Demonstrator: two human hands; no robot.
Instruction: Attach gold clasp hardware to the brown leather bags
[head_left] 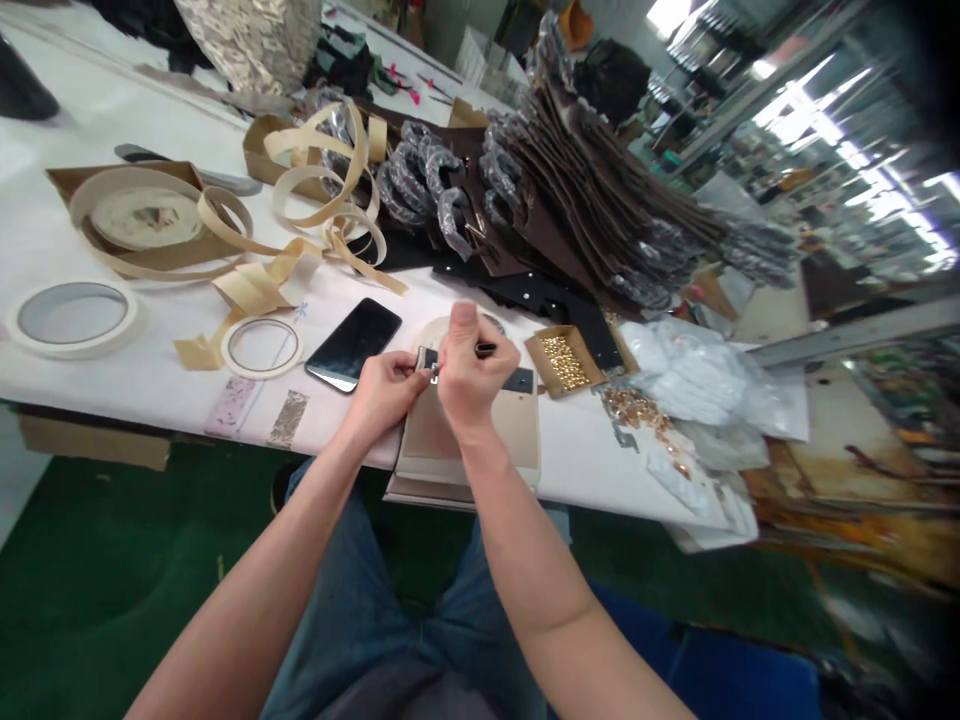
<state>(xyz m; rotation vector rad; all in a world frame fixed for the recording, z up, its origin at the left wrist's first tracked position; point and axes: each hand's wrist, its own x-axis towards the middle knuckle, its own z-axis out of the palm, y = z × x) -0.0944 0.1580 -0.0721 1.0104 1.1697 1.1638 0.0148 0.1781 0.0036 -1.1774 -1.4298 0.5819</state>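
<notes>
Your forearms (529, 540) are reaching forward; your right hand (474, 375) is clenching a dark tool (485, 350), your left hand (388, 392) is pinching the dark strip (519, 381) on the beige pad (514, 430). Keeping it flat is probably helping you.

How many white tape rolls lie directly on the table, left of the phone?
2: the larger roll near the picture's left edge, the smaller roll just left of the phone.

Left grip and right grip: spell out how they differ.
The left grip pinches at one end of the dark strip, while the right grip is a fist around a dark-ended tool. The right thumb points away from the wearer; the left thumb points toward the right grip. Both are close together over the beige panel.
</notes>
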